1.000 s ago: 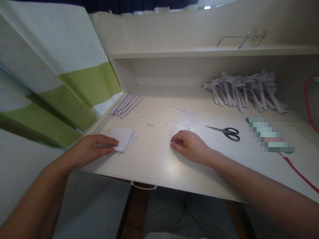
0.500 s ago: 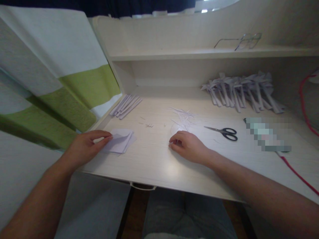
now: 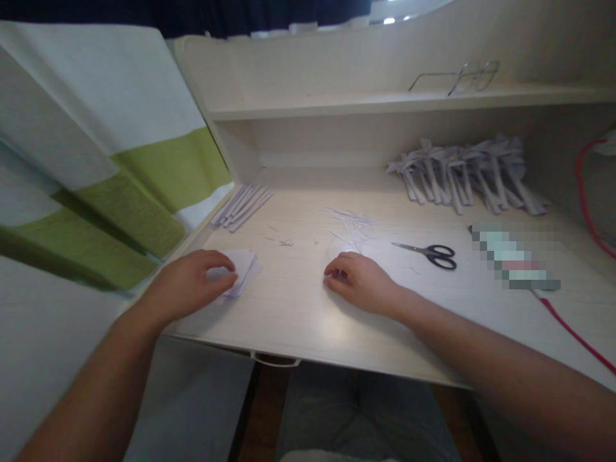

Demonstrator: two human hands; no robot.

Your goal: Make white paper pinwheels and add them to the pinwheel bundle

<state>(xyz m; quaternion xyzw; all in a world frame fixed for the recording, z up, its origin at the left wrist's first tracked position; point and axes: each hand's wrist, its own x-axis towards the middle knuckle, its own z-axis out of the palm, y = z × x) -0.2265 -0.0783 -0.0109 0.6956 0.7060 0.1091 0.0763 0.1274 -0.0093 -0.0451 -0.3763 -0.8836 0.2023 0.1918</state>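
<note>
My left hand (image 3: pixel 192 283) lies on a small stack of white paper squares (image 3: pixel 243 266) at the desk's front left, its fingers curled over the top sheet and pinching it. My right hand (image 3: pixel 360 282) rests on the desk (image 3: pixel 308 308) near the middle, fingers loosely curled, nothing visibly in it. Thin paper scraps (image 3: pixel 353 226) lie just beyond the right hand. Black-handled scissors (image 3: pixel 428 252) lie to the right of that hand.
A bundle of folded paper strips (image 3: pixel 243 205) lies at the back left. A row of finished paper pinwheels (image 3: pixel 466 173) fills the back right. Glasses (image 3: pixel 457 78) sit on the shelf. A red cable (image 3: pixel 572 330) runs along the right. A striped curtain (image 3: pixel 96 160) hangs left.
My left hand has slid right onto the paper stack and closed its fingers over the top sheet. My right hand has stayed in place.
</note>
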